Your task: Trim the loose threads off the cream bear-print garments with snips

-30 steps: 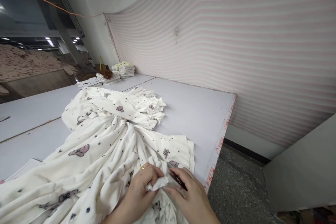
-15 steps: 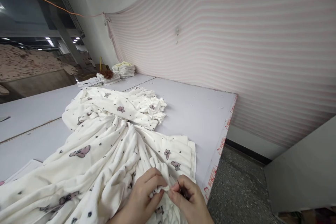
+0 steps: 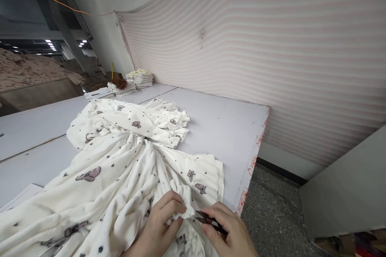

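Note:
White plush fabric (image 3: 114,168) printed with grey-pink bears and small dark dots lies bunched across the table. My left hand (image 3: 163,223) pinches a gathered edge of this cloth between thumb and fingers near the bottom of the view. Just to its right, my right hand (image 3: 230,227) is closed around dark thread snips (image 3: 208,219). Their blades point left, right beside the pinched edge; I cannot tell whether they touch it. Part of the snips' handle is hidden by the palm.
The pale table (image 3: 217,120) has a right edge with red-printed tape (image 3: 251,164). Folded white cloth stacks (image 3: 141,80) stand at its far end. A striped pink-white sheet (image 3: 241,44) hangs behind. At far left rises a big fabric pile (image 3: 30,68).
My right hand has let go of the cloth edge and moved slightly right. The snips, earlier tucked in its palm, now point toward the edge. My left hand keeps its pinch.

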The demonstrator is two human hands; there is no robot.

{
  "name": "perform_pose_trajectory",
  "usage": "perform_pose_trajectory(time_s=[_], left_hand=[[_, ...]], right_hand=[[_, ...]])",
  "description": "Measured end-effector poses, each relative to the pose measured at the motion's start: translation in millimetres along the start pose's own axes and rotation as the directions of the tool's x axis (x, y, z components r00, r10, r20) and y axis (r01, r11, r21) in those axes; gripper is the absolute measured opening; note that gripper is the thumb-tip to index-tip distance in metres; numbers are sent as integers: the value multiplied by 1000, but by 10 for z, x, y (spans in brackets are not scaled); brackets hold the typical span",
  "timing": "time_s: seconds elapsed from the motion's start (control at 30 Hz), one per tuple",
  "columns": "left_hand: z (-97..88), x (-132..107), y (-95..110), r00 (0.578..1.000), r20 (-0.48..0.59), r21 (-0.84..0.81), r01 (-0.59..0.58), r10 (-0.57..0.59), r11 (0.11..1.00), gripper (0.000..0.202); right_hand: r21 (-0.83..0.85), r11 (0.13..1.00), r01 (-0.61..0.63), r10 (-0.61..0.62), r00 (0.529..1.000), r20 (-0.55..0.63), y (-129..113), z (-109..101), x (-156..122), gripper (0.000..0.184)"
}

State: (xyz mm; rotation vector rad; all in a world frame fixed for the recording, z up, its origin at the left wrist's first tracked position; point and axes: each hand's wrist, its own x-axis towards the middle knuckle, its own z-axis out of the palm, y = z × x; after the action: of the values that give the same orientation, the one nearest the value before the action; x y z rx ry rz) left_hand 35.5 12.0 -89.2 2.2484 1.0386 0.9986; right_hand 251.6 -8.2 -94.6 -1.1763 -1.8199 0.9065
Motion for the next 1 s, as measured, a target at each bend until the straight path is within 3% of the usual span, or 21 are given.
perform_pose_trajectory(time_s=[0.33,0.57,0.73,1.0], left_hand=[[-6,18,7,998,22,-29,59,-58,998,26],[-6,22,26,998,18,-14,53,-53,998,27],[6,26,21,999,24,-2,45,-45,999,29],[15,2,-1,999,21,-6,26,-26,1000,33]], right_hand=[[-249,967,46,-52,999,-16,-63,4,27,21],[-442,896,31,-43,999,-16,-98,4,-1,21],[-578,811,93,-110,994,7,-154,-18,5,23],[-664,735,137,-173,985,11,-179,2,-4,24]])
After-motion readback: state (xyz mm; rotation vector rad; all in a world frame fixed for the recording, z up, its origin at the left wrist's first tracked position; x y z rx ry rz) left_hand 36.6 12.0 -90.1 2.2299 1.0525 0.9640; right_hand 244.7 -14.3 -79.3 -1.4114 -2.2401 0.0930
